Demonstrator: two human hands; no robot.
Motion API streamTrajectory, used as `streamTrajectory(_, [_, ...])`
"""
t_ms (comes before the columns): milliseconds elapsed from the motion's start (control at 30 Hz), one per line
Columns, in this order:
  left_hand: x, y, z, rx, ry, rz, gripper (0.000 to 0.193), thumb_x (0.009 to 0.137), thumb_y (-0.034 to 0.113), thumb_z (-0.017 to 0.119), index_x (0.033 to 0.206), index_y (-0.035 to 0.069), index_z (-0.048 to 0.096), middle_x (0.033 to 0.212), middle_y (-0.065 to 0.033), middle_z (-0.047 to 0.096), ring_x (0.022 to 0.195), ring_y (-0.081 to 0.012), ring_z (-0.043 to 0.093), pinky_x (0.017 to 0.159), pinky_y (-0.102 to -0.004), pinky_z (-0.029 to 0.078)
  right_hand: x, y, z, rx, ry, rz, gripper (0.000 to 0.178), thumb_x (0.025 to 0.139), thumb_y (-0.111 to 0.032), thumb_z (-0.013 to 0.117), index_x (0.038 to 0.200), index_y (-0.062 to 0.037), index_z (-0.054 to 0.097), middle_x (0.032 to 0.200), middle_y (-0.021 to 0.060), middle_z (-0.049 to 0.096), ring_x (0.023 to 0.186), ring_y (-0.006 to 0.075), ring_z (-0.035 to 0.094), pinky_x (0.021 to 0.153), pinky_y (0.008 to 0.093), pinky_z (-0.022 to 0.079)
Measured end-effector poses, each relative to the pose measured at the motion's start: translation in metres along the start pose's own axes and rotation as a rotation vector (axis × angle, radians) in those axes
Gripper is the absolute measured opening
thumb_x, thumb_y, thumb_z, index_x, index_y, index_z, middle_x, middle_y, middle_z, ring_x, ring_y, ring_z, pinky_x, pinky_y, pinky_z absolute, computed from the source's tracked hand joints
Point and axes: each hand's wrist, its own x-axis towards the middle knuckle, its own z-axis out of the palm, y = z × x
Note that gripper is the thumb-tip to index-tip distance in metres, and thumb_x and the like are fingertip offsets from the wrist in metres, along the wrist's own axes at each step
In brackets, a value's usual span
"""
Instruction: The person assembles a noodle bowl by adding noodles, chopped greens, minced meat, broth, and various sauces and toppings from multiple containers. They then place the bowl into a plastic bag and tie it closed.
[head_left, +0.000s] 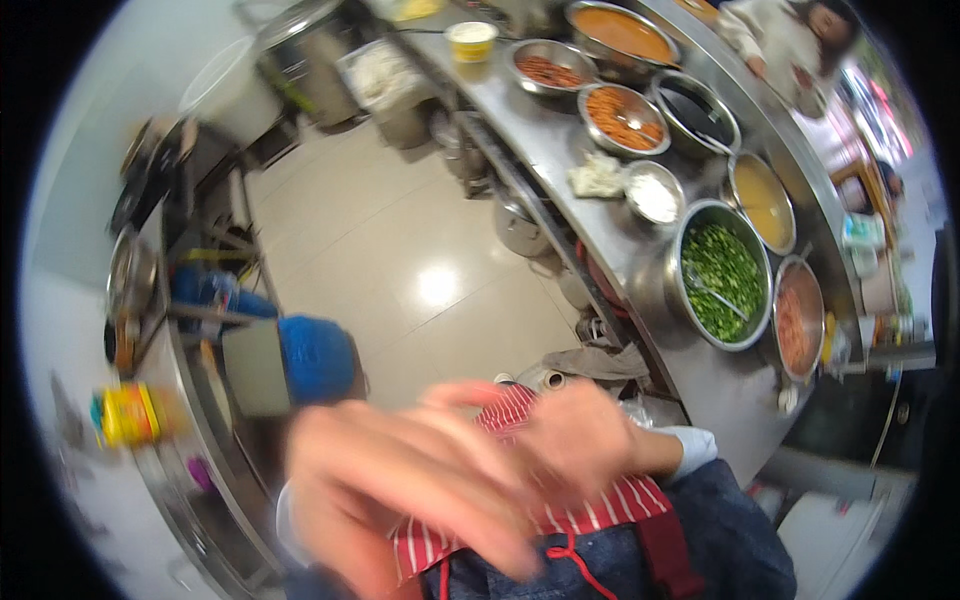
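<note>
Both hands are raised in front of my body and blurred by motion. My left hand (400, 480) is nearest the camera, its fingers stretched out and apart, with nothing visible in them. Just right of it, my right hand (580, 435) looks curled, but its fingers are smeared and partly behind the left hand; what it holds, if anything, does not show. Whether the hands touch, I cannot tell. Below and behind them hangs a red apron with white stripes (640, 497), worn over dark blue clothing, with a thin red cord (583, 565) at its front.
A steel counter (560, 140) on the right carries several bowls, including chopped greens (718, 265), shredded orange food (620, 115) and dark liquid (695, 105). Another person (785, 45) is beyond it. On the left stand a metal shelf (180, 400), a yellow container (130, 415) and a blue bin (318, 358).
</note>
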Motion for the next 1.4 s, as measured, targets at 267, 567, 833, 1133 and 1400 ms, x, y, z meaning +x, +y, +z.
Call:
streamTrajectory(267, [-0.08, -0.048, -0.258, -0.206, 1.023, -0.592, 0.026, 0.094, 0.024, 0.049, 0.109, 0.006, 0.06, 0.099, -0.0056, 0.064, 0.094, -0.0191, 0.059, 0.089, -0.0374, 0.046, -0.036, 0.17, -0.02, -0.251, 0.374, 1.081, 0.02, 0.081, -0.011, 0.062, 0.1, -0.0053, 0.063, 0.079, 0.0086, 0.063, 0.066, 0.018, 0.062, 0.057, 0.0293, 0.049])
streamTrajectory(567, [0.022, -0.16, -0.42, 0.135, 0.628, -1.228, 0.035, 0.091, 0.033, 0.053, 0.109, 0.004, 0.058, 0.092, -0.0062, 0.062, 0.087, -0.0152, 0.058, 0.083, -0.029, 0.044, -0.069, 0.247, -0.061, -0.3, 1.463, 1.429, 0.039, 0.087, -0.011, 0.058, 0.123, -0.0055, 0.043, 0.088, 0.0073, 0.057, 0.063, 0.0116, 0.058, 0.05, 0.0229, 0.046])
streamTrajectory(833, [0.223, -0.261, -0.507, 0.264, 0.397, -1.049, 0.049, 0.091, 0.035, 0.054, 0.127, 0.003, 0.046, 0.109, -0.0091, 0.058, 0.093, -0.0156, 0.056, 0.086, -0.0312, 0.043, -0.085, 0.285, -0.118, -0.617, 1.678, 1.452, 0.04, 0.084, -0.017, 0.063, 0.119, -0.0056, 0.046, 0.073, 0.0048, 0.059, 0.053, 0.0105, 0.055, 0.042, 0.0236, 0.04])
streamTrajectory(1133, [0.315, -0.36, -0.606, 0.127, 0.511, -0.964, 0.055, 0.086, 0.039, 0.058, 0.129, 0.01, 0.04, 0.117, -0.0079, 0.047, 0.104, -0.0257, 0.051, 0.088, -0.0451, 0.045, -0.101, 0.313, -0.144, -0.886, 1.688, 1.598, 0.015, 0.083, -0.012, 0.061, 0.095, -0.0052, 0.06, 0.069, 0.0049, 0.06, 0.05, 0.011, 0.055, 0.043, 0.0244, 0.045])
streamTrajectory(1400, [0.368, -0.395, -0.661, 0.054, 0.268, -1.247, 0.054, 0.086, 0.028, 0.053, 0.128, -0.002, 0.036, 0.118, -0.0177, 0.05, 0.1, -0.0317, 0.055, 0.082, -0.0421, 0.05, -0.094, 0.317, -0.153, -1.303, 1.536, 2.153, 0.021, 0.076, -0.026, 0.065, 0.088, -0.0091, 0.061, 0.079, 0.0118, 0.065, 0.077, 0.0334, 0.062, 0.069, 0.0438, 0.048])
